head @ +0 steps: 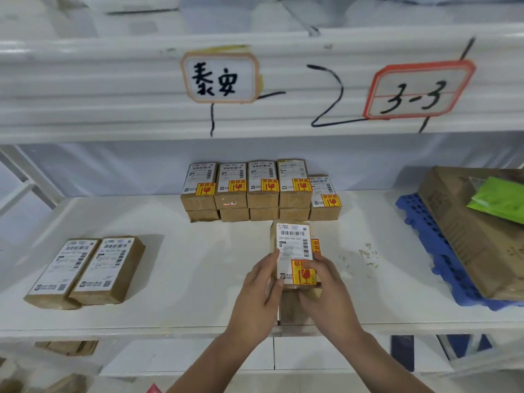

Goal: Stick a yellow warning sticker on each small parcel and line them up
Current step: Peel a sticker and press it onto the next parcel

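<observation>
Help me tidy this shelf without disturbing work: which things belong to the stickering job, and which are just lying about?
Job: held parcel, its yellow sticker, left hand and right hand gripping it; stickered parcels at the back; two unstickered parcels on the left.
Lying about: large cardboard box, blue pallet, green packet, shelf labels.

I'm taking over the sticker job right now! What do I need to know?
Hands: left hand and right hand both hold one parcel at the front of the shelf. Its yellow sticker is already on.
Done: the back row shows five stickered parcels on top. Stickers on the layer beneath can't be seen.
Left: put the held parcel in the row, then sticker the two bare parcels at the left and line them up.
</observation>
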